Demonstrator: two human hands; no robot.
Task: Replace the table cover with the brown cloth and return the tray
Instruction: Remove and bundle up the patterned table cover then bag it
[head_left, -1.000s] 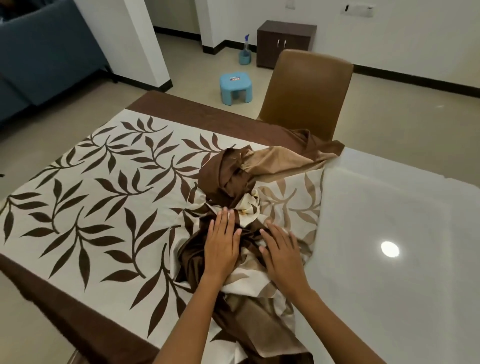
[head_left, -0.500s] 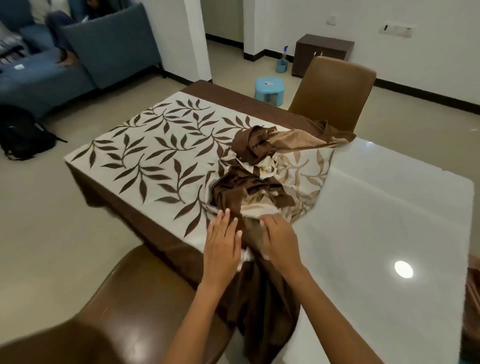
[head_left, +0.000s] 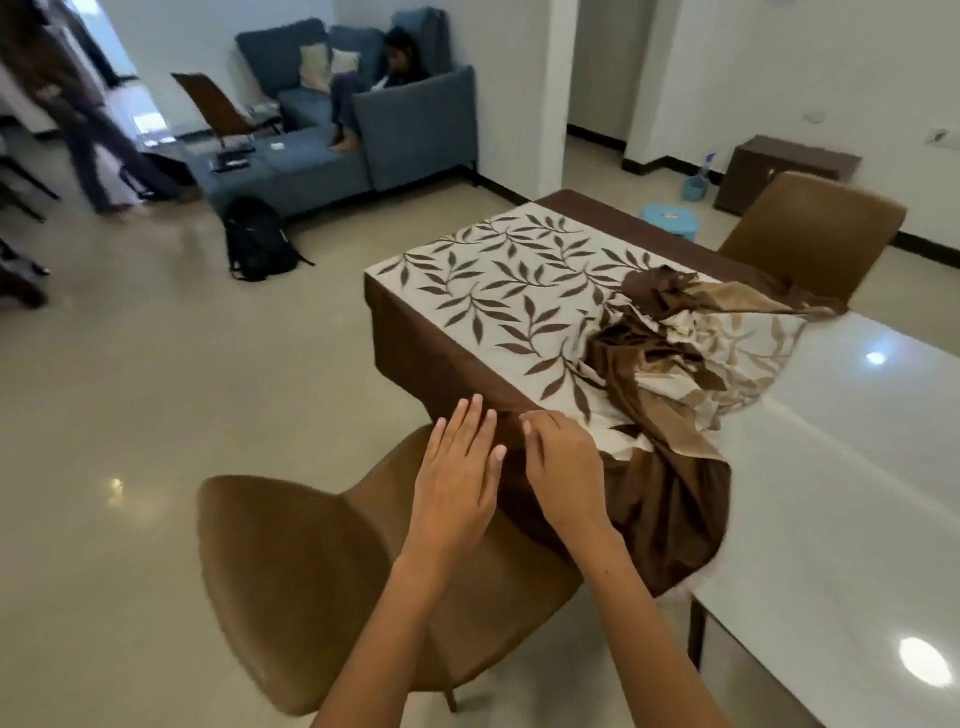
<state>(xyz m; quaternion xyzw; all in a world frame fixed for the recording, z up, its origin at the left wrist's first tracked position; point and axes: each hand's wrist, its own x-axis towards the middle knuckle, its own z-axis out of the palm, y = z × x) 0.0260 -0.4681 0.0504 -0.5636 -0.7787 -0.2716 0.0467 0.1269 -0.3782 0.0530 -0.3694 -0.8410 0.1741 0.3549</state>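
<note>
Both hands have slid nearer, to the table edge — my left hand (head_left: 457, 462) flat, right hand (head_left: 563, 462) pinching the brown cloth (head_left: 660, 415), whose bunch lies far-right.

No legible text, label, brand, number or sign appears in the head view; the only candidate, a small reddish mark on top of the blue plastic stool (head_left: 667, 217) beyond the table, is too small and blurred to read.
</note>
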